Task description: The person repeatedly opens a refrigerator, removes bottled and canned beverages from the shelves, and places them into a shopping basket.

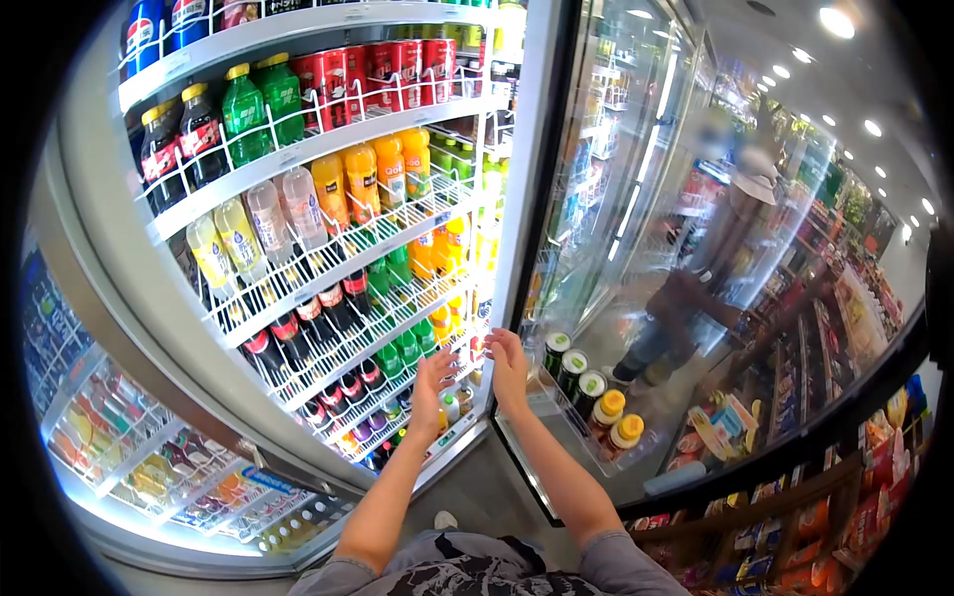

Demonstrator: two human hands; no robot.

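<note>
My left hand (433, 395) is raised in front of the lower shelves of a drinks fridge, fingers apart and holding nothing. My right hand (509, 370) is held up beside it, near the inner edge of the open glass door (646, 248), also with nothing in it. Behind the hands, green bottles (407, 346) and dark cola bottles (310, 316) lie in rows on white wire racks. To the right of my right forearm, a clear tray (556, 409) holds several dark cans with green-and-white tops (573, 368) and yellow-capped bottles (608, 407).
Upper shelves carry red cans (407, 74), orange drink bottles (361, 184) and clear bottles (266, 219). A second lit fridge (149, 447) stands at left. Snack shelves (795, 526) line the right side. Another person (686, 298) appears in the door glass.
</note>
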